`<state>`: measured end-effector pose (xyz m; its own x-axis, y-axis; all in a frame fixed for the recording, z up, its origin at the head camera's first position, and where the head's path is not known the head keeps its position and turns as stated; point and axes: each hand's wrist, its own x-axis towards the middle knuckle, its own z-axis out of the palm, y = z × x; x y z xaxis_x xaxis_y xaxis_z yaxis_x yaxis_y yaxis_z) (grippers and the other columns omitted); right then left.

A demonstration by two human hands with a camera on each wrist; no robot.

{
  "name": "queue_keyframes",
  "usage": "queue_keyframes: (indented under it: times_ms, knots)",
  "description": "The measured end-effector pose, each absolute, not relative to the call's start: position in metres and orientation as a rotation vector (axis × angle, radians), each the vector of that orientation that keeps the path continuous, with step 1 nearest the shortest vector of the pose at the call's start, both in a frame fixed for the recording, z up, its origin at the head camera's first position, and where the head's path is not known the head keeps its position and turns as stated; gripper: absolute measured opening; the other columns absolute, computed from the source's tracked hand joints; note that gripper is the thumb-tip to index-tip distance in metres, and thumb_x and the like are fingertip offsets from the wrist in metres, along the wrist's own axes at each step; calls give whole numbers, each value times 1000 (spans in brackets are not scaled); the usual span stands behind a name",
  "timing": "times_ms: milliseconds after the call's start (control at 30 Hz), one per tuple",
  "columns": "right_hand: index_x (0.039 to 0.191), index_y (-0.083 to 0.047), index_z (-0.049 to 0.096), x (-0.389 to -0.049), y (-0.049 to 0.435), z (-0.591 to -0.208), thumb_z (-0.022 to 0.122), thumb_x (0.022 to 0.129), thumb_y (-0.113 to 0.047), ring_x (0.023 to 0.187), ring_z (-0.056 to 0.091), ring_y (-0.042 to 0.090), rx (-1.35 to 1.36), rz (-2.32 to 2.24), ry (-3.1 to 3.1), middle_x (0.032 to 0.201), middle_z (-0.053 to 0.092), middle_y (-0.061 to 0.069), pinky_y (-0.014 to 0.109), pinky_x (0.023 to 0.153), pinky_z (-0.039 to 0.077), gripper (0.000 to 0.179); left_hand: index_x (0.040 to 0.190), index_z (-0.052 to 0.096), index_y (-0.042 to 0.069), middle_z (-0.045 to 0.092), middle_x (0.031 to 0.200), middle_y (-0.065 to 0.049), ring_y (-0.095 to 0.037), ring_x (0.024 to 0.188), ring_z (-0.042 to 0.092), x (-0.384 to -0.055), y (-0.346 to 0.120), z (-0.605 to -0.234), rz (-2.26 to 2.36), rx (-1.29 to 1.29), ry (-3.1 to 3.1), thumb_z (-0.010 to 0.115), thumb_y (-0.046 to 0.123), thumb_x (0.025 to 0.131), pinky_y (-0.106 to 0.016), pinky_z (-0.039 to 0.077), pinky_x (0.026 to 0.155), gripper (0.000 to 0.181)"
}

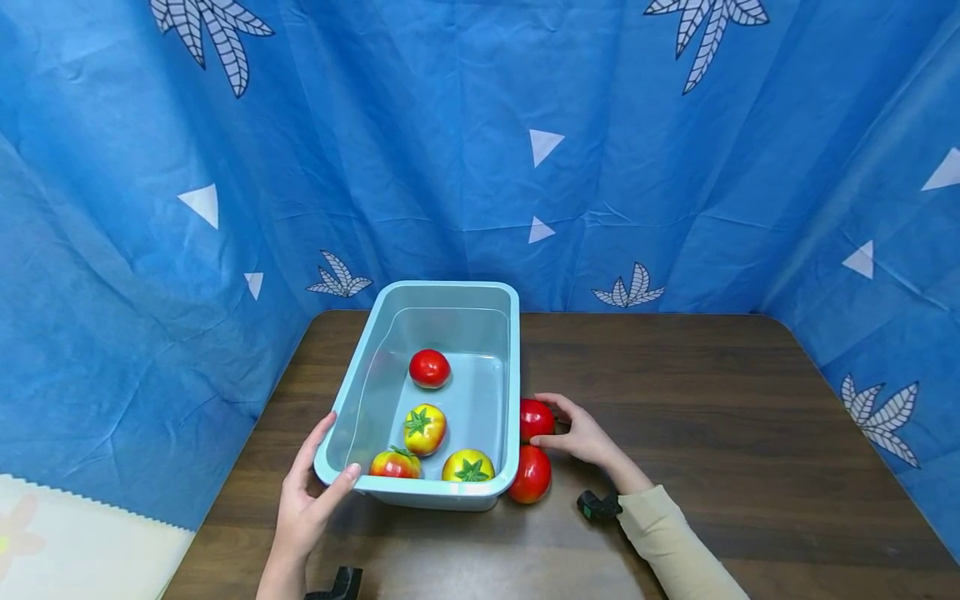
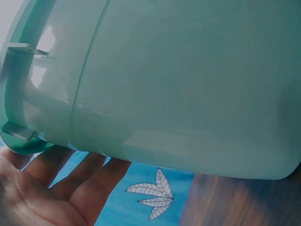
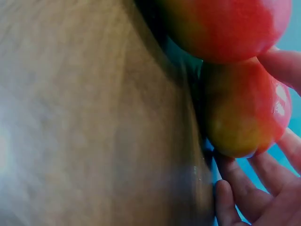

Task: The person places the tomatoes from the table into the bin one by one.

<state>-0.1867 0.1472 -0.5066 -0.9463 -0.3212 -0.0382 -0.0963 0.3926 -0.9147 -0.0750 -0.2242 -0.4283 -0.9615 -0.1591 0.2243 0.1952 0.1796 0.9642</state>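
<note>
- Blue patterned cloth point(image 1: 465, 125) fills the upper part of the frame and drops down both sides.
- Below it spreads the brown wooden table point(image 1: 675, 392), its far edge running along the foot of the cloth; the widest stretch of wood reaches from the right hand toward the right side of the frame.
- The pale blue bin point(image 1: 513, 375) occupies the centre, its long axis running from bottom to top of the frame, its raised rim standing between its inside and the right hand.
- The left hand point(image 1: 303, 496) grips the bin's lower-left corner, thumb over the rim, fingers against the outer wall.
- The right hand point(image 1: 581, 433), right of the bin, curls its fingers and thumb round the upper red tomato point(image 1: 536, 419), which lies to the hand's left, just beside the bin's right wall; whether it touches that wall is hard to tell.
- The lower red tomato point(image 1: 531, 477) sits right below it in the frame, nearer the right hand than the left.
- Inside the bin, three yellow-red tomatoes point(image 1: 425, 433) gather toward the bottom end, and a single red tomato point(image 1: 430, 368) lies higher; floor shows to its right.
</note>
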Motion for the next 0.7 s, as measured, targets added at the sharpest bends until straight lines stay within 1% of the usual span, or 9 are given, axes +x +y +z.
queue_keyframes:
  times_ms: [100,367,567,700]
  knots:
    - [135,-12,47,-186,147,-505,80,73,-26,113,47,31,-371,-1585,2439,127,52,9,41,82,51,71,143,39,12,38,140,-4,-19,113,44,-75,-225,-429,-1854,-25,-2187,63,-5,84,-19,50,78,67]
    - [133,-10,47,-187,154,-496,78,76,-24,109,51,31,-364,-1667,2363,125,53,12,39,80,52,67,143,39,13,37,141,-5,-18,113,44,-75,-224,-429,-1858,-12,-2192,64,-4,84,-18,50,78,67]
    - [133,-11,48,-189,160,-482,76,77,-27,109,52,32,-361,-1687,2398,126,52,13,38,81,52,64,144,38,12,36,141,-7,-18,114,43,-74,-224,-429,-1878,-41,-2174,63,-5,84,-18,49,80,67]
    - [135,-11,46,-189,163,-468,75,79,-24,111,51,33,-350,-1706,2391,129,50,14,38,81,52,64,143,38,12,37,141,-6,-18,114,44,-75,-225,-429,-1878,-28,-2174,64,-5,84,-19,50,79,67]
